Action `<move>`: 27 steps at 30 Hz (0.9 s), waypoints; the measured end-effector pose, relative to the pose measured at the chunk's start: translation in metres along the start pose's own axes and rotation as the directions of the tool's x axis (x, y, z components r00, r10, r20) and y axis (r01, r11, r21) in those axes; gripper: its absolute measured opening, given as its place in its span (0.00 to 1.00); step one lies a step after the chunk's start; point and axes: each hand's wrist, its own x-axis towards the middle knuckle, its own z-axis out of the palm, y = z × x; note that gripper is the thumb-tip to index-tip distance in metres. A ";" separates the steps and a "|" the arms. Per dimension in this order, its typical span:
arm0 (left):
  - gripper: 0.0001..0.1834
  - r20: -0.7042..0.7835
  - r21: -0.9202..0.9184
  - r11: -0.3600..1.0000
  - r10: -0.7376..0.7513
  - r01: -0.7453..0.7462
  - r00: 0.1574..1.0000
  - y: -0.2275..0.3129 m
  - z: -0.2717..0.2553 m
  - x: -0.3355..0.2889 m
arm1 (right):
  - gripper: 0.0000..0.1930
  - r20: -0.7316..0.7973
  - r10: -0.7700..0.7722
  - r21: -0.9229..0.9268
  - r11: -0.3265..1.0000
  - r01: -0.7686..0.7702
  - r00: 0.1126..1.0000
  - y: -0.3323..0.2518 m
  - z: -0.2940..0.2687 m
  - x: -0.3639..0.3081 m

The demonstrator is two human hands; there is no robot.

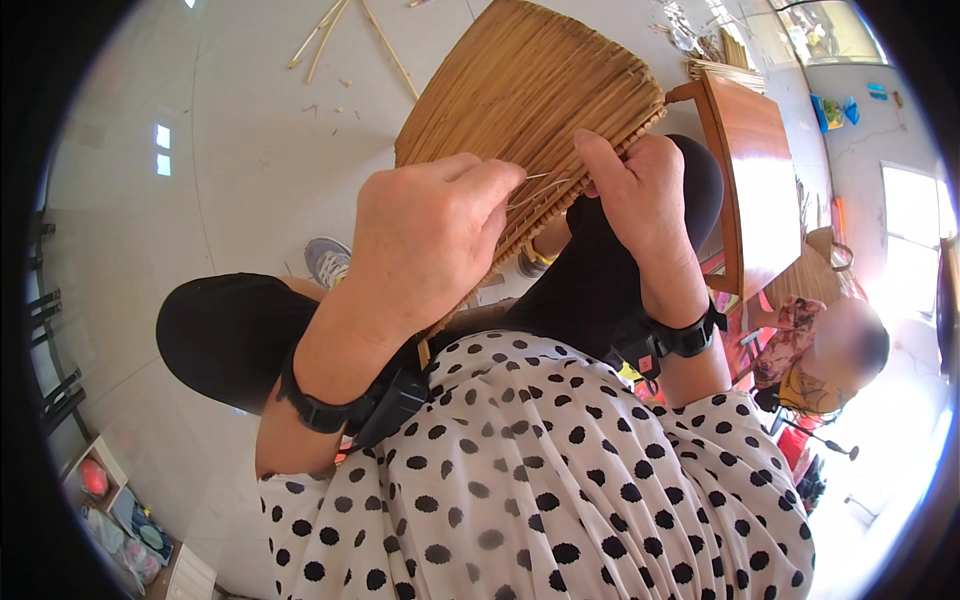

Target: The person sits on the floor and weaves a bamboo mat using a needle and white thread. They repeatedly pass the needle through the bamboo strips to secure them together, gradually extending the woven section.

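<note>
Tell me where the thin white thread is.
In the head view, above centre, the white thread lies between the left hand and right hand, over the brown straw panel.

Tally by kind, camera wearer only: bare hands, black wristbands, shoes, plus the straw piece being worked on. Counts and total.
Left hand and right hand: 2
Black wristbands: 2
Shoes: 2, one mostly hidden
Straw piece: 1
Total: 7
</note>
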 end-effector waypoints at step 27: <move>0.08 0.041 -0.054 0.967 -0.248 0.250 0.968 -0.035 -0.066 0.026 | 0.57 0.032 -0.251 0.276 0.933 0.233 0.968 -0.038 0.097 -0.035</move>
